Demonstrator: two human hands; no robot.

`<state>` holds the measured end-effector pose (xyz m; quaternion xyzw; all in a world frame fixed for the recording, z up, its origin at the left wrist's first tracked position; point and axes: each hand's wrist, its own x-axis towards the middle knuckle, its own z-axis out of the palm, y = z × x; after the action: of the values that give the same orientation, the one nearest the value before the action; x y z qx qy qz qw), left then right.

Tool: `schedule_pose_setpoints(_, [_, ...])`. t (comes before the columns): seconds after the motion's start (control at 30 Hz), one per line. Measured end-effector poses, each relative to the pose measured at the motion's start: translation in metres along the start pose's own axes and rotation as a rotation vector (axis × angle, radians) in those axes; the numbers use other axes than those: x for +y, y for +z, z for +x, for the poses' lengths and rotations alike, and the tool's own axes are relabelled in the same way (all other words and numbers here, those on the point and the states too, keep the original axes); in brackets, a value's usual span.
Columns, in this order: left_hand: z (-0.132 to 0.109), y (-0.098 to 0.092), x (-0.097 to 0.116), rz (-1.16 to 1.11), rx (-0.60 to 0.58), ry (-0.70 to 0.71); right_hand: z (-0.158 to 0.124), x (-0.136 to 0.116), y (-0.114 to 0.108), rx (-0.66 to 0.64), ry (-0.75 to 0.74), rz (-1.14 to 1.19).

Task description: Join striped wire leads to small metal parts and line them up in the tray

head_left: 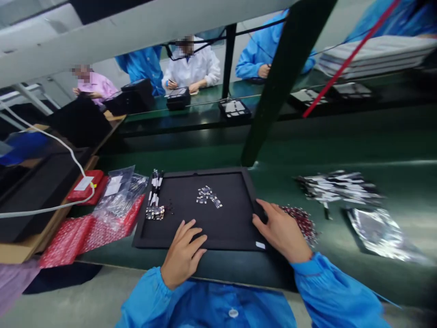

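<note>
I'm on the head feed, and the landmark is the black tray (232,223), lying flat on the green counter (280,182) right before the wearer. In the tray's middle, a loose scatter of small circuit boards (215,201), set there, I'd judge, because the dark bare floor makes them easy to see and pick.

Over the tray's near rim comes the left hand (184,253): fingers loosely spread, nothing visible in it; whether the fingertips touch the floor, I can't tell. Over at the tray's right rim, the right hand (280,228), thumb and forefinger parted, reads to me like a steadying hold, but its underside is hidden, so I can't say whether it grips anything.

Along the tray's left side, white-and-black strips (154,191) sit lined up above a cluster of boards (155,212), probably grouped to keep them apart from the loose ones. Just right of the tray, partly behind the right hand, there's a heap of red-and-black parts (302,223), close enough for a short reach. Farther right, a pile of strips (341,187) and a silver bag (378,232). Left of the tray, red bubble wrap (75,232) and clear bags (119,191), perhaps pushed aside for working room.
</note>
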<state>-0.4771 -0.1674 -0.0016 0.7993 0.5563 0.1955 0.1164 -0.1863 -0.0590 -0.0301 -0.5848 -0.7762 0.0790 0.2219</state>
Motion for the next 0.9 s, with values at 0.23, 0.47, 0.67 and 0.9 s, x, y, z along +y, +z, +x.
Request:
schedule_pose_setpoints(0.23, [0.045,-0.044,0.003,-0.014,-0.06,0.032,-0.003,0.027,-0.049,0.079,0.03,0.128])
schedule_pose_setpoints(0.47, [0.141,-0.06,0.003,0.218,-0.29,0.03,-0.017,0.121,-0.091,0.07,0.415,-0.088])
schedule_pose_setpoints(0.67, [0.171,-0.037,-0.023,0.216,-0.286,-0.036,-0.01,0.143,-0.076,-0.032,0.47,-0.147])
schedule_pose_setpoints(0.9, [0.161,-0.027,-0.048,0.005,-0.127,-0.053,-0.005,0.139,-0.061,-0.028,0.449,-0.283])
